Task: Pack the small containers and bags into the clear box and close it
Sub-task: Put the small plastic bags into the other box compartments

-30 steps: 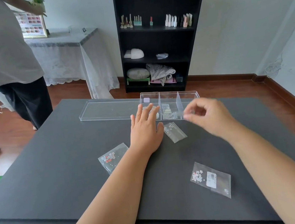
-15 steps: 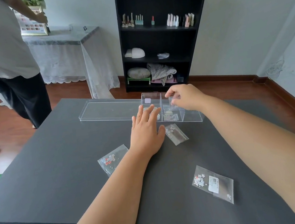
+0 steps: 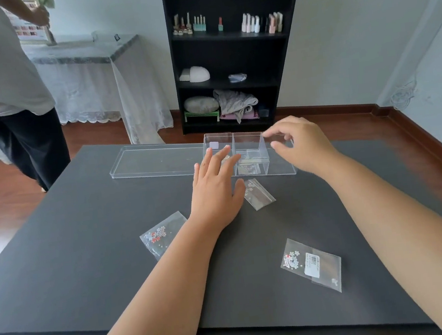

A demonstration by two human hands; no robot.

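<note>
Right hand (image 3: 302, 143) withdrew from clear box (image 3: 248, 152), empty.

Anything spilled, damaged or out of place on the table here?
Nothing stands out. Three bags lie flat and closed on the table, the clear box sits upright, its lid flat beside it.

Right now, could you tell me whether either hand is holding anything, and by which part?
Nothing is held. The left hand lies flat, fingers spread, against the clear box. The right hand hovers open over the box's right end.
</note>
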